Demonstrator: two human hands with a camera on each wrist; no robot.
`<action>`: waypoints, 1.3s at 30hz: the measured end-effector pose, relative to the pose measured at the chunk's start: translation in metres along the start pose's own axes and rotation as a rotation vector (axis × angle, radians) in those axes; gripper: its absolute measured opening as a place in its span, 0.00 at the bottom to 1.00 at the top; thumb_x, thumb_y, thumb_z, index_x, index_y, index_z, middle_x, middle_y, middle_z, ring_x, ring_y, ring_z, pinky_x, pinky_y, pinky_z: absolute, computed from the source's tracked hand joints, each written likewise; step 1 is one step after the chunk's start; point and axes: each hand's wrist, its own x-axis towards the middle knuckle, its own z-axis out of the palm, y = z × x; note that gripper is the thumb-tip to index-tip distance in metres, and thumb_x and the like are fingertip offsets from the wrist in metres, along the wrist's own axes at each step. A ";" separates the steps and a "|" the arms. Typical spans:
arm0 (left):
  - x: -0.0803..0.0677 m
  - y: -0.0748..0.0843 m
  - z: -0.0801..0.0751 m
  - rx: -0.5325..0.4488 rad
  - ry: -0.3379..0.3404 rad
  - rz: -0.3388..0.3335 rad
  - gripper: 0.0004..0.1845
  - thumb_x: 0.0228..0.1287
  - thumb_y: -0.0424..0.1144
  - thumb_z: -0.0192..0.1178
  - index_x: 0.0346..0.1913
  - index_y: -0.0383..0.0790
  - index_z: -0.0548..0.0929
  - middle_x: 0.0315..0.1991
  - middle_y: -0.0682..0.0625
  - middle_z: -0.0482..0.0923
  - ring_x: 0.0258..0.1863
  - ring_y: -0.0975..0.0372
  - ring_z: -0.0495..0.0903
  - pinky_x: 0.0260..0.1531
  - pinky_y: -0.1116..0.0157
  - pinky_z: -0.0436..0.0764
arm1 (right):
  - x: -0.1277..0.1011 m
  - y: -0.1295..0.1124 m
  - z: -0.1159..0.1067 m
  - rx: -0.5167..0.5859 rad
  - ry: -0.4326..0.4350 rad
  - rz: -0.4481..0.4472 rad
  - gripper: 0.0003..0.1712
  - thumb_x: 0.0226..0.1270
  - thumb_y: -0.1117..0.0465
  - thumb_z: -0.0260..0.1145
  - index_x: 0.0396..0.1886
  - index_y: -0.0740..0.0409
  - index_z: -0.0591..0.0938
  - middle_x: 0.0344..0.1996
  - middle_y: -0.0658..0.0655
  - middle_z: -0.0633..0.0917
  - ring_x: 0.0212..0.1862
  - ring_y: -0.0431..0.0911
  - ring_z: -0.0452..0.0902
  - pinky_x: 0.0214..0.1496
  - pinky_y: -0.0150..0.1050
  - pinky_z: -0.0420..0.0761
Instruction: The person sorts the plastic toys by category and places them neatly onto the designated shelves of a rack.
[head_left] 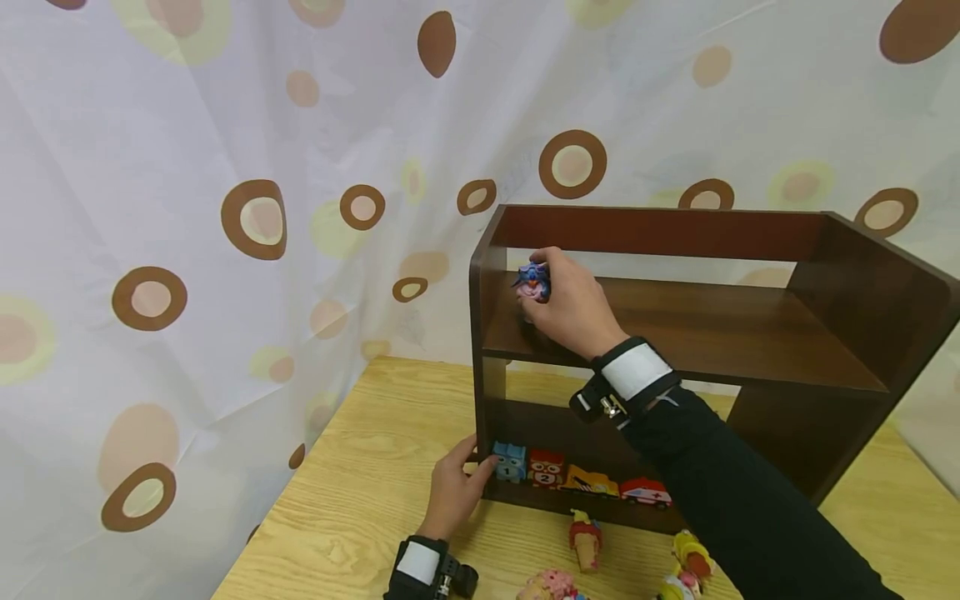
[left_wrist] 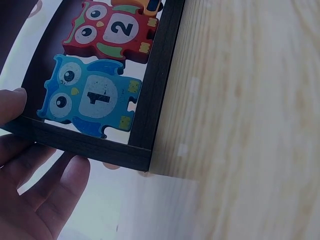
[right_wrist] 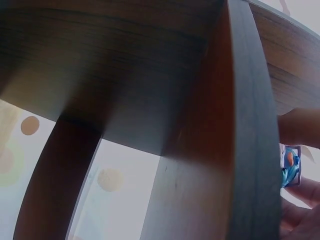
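Note:
My right hand pinches a small blue-and-pink figurine above the left end of the upper shelf of a dark brown wooden shelf unit. In the right wrist view the figurine shows partly between thumb and fingers, beside the board. My left hand grips the unit's lower left side panel, thumb inside and fingers outside. Close to that thumb, on the lower shelf, stands a blue owl block numbered 1. Next to it is a red owl block numbered 2.
Farther right on the lower shelf are a yellow digger block and a red-and-white ambulance block. On the wooden table in front lie an ice-cream-cone toy, a pink toy and yellow-and-red toys. A dotted curtain hangs behind.

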 end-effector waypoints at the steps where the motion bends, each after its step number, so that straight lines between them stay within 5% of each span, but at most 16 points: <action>1: 0.000 0.000 0.000 0.001 -0.001 -0.001 0.22 0.69 0.43 0.62 0.64 0.46 0.79 0.57 0.47 0.83 0.49 0.52 0.85 0.36 0.70 0.84 | 0.000 0.001 0.000 0.005 0.005 -0.002 0.36 0.65 0.59 0.68 0.68 0.65 0.66 0.60 0.68 0.77 0.57 0.59 0.78 0.61 0.54 0.79; 7: 0.000 0.000 0.000 0.008 0.001 -0.001 0.22 0.69 0.43 0.62 0.64 0.45 0.79 0.56 0.47 0.84 0.48 0.52 0.85 0.36 0.70 0.83 | -0.009 -0.002 -0.005 0.044 0.155 -0.082 0.35 0.63 0.59 0.69 0.66 0.67 0.69 0.61 0.69 0.74 0.60 0.61 0.72 0.61 0.55 0.76; 16: 0.001 0.001 0.001 0.002 0.011 0.019 0.22 0.68 0.42 0.62 0.64 0.45 0.79 0.56 0.47 0.84 0.48 0.53 0.85 0.36 0.70 0.84 | -0.047 -0.033 -0.030 0.096 0.515 -0.365 0.19 0.63 0.65 0.69 0.52 0.68 0.80 0.53 0.67 0.81 0.59 0.61 0.70 0.64 0.55 0.66; 20: 0.000 0.001 0.000 0.000 0.013 0.015 0.21 0.68 0.43 0.62 0.63 0.48 0.80 0.55 0.48 0.84 0.48 0.53 0.85 0.36 0.70 0.83 | -0.070 -0.042 -0.034 0.126 0.591 -0.493 0.12 0.61 0.67 0.68 0.43 0.67 0.83 0.47 0.66 0.84 0.53 0.60 0.72 0.61 0.52 0.67; 28: -0.003 0.000 -0.002 0.015 0.027 0.015 0.19 0.68 0.45 0.62 0.61 0.50 0.80 0.55 0.48 0.84 0.48 0.51 0.85 0.35 0.69 0.83 | -0.105 -0.039 -0.028 0.124 0.516 -0.564 0.06 0.60 0.65 0.67 0.36 0.63 0.85 0.40 0.62 0.86 0.49 0.56 0.74 0.57 0.43 0.71; 39: -0.003 0.004 0.000 0.019 0.015 -0.001 0.20 0.68 0.44 0.62 0.61 0.49 0.80 0.56 0.48 0.84 0.48 0.52 0.85 0.36 0.70 0.83 | -0.125 -0.009 -0.001 0.098 0.333 -0.510 0.09 0.55 0.69 0.72 0.34 0.55 0.84 0.34 0.49 0.86 0.38 0.41 0.76 0.40 0.37 0.77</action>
